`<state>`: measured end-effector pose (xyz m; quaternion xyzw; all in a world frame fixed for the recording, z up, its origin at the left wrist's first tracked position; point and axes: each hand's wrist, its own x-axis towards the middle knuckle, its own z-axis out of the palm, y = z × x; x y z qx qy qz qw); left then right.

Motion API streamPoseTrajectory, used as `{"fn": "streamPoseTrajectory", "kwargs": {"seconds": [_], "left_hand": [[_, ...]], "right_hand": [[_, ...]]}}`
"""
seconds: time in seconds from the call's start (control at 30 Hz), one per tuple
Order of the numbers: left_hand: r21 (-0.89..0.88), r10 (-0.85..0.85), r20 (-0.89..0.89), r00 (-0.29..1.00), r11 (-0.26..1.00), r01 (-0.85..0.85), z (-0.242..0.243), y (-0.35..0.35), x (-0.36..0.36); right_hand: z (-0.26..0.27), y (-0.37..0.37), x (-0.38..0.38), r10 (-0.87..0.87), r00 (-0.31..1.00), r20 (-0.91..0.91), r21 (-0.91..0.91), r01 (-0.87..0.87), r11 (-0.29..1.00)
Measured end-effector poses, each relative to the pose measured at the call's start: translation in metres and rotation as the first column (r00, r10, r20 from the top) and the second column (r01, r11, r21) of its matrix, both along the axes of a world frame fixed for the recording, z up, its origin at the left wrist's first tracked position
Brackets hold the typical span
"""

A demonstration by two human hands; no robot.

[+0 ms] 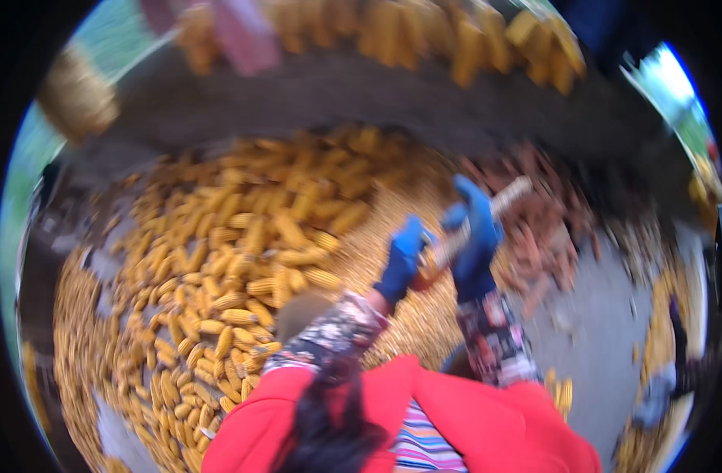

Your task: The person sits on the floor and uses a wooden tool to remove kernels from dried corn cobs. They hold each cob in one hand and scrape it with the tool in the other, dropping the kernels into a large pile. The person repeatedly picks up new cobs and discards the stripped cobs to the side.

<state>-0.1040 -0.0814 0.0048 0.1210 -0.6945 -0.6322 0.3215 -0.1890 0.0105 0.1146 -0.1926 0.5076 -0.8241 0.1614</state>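
My right hand (476, 236), in a blue glove, is wrapped around a pale rod-like thing (513, 194) that slants up to the right. Blur hides whether it is a tool or a stripped cob. In its own blue glove, my left hand (403, 254) is closed at the rod's lower end, on a reddish-orange piece (426, 277) that looks like a corncob. Both hands are over a heap of loose corn kernels (417, 331). Left of them spreads a large pile of yellow ears of corn (237, 301). Reddish stripped cobs (532, 236) lie to the right.
Bunches of corn ears (396, 35) hang along the top, beside a pink cloth (243, 35). More corn lines the left rim (74, 331). Grey floor (597, 331) shows at the right, with a few ears (561, 393) near my right side.
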Motion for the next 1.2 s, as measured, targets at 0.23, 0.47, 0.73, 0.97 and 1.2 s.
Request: {"fn": "streamPoseTrajectory", "kwargs": {"seconds": [0.23,0.47,0.73,0.97,1.2], "left_hand": [[-0.185,0.079,0.050,0.996,0.980,-0.069,0.008,0.024,0.003],[0.175,-0.156,0.093,0.983,0.975,0.139,0.012,0.012,0.004],[0.028,-0.048,0.120,0.992,0.999,0.045,0.032,0.027,0.011],[0.626,-0.176,-0.031,0.984,0.764,0.156,-0.007,0.011,0.001],[-0.178,0.077,-0.027,0.997,0.981,-0.080,0.044,0.034,0.006]], "right_hand": [[-0.014,0.007,-0.012,-0.146,0.974,-0.174,0.100,0.165,0.981],[0.000,0.015,0.002,-0.012,0.993,-0.116,0.140,0.028,0.990],[0.000,0.014,-0.007,-0.053,0.976,-0.213,0.122,0.081,0.989],[0.023,0.006,0.050,0.324,0.925,-0.199,0.228,-0.278,0.933],[-0.004,0.014,-0.021,-0.152,0.968,-0.201,0.180,0.189,0.965]]}}
